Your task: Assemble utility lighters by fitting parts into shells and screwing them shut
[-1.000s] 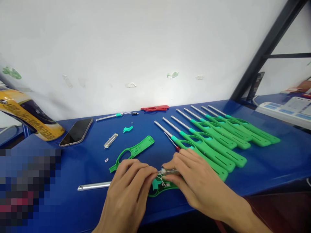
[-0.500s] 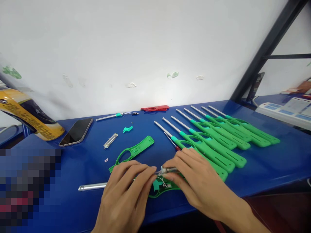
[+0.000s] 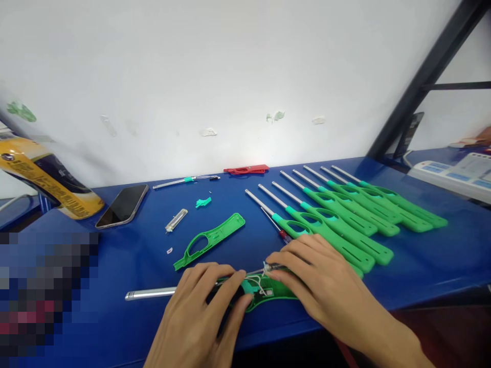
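Observation:
An opened green long-necked lighter (image 3: 282,290) lies along the table's front, its inside facing up and its metal barrel (image 3: 151,293) pointing left. My left hand (image 3: 203,312) holds it around the trigger area, index finger and thumb on either side of the teal trigger (image 3: 250,288). Thin white wires loop beside the trigger. My right hand (image 3: 322,291) pinches a clear fuel tank (image 3: 267,267) by its valve end, just above the shell; most of the tank is hidden under the fingers. The other green shell half (image 3: 215,239) lies behind my left hand.
Several assembled green lighters (image 3: 345,217) lie in a row on the right, beside a screwdriver (image 3: 283,234). Leftward are a spare clear tank (image 3: 177,221), a teal piece (image 3: 203,203), a phone (image 3: 123,205) and a yellow bottle (image 3: 49,176). Red lighter shells (image 3: 246,169) lie by the wall.
My right hand has shifted slightly right with the fuel tank, away from my left fingertips. My left thumb and index finger have parted, exposing more of the wires and trigger.

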`<state>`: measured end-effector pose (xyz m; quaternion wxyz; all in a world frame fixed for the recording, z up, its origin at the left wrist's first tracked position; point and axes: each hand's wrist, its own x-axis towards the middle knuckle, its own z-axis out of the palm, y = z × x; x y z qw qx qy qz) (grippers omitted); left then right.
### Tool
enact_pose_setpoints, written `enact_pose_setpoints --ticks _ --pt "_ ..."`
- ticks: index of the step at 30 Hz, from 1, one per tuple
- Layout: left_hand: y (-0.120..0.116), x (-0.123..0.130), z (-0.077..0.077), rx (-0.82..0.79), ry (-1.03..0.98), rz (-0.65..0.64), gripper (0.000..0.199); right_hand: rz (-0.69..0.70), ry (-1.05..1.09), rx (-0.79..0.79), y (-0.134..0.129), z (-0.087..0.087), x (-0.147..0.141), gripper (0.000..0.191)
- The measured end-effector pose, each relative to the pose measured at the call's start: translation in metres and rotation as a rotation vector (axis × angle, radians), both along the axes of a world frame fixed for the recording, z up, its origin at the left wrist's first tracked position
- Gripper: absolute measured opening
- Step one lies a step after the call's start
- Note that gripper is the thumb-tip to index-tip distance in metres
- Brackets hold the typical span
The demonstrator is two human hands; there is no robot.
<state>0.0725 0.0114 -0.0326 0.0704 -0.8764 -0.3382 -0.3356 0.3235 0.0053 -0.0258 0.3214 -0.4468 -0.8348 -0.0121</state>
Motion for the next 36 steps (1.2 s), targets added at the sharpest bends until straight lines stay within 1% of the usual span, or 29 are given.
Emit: enact_pose_setpoints --ticks 5,9,14,18,25,31,36 --pt "-0.0008 0.0002 0.0005 -0.026 -0.017 0.049 0.023 0.019 -0.019 -0.027 -0.0001 0.001 0.0006 0.021" --pt "-0.001 -0.0004 0.0019 -0.049 -0.02 0.02 0.021 0.02 -0.024 -0.045 -0.0001 0.0019 -0.0001 0.022" --pt "-0.0017 -0.0011 0.0017 -0.066 -0.018 -0.002 0.023 0.028 -0.026 -0.028 -0.0006 0.0027 -0.0001 0.022" --pt "-0.0019 -0.0012 0.0021 -0.078 -0.018 -0.022 0.024 0.032 -0.022 -0.055 -0.0007 0.0036 0.0 0.022" --pt "-0.0009 -0.0005 0.0016 -0.055 0.009 -0.028 0.024 0.062 -0.007 -0.126 -0.0022 0.0069 -0.0004 0.023" --pt "-0.0007 0.0012 0.0016 -0.051 0.02 -0.027 0.024 0.073 -0.017 -0.143 -0.0032 0.009 0.0004 0.024" --pt "-0.003 0.0023 0.002 -0.015 0.112 -0.014 0.021 0.075 -0.026 -0.119 -0.0042 0.0094 0.0004 0.025"
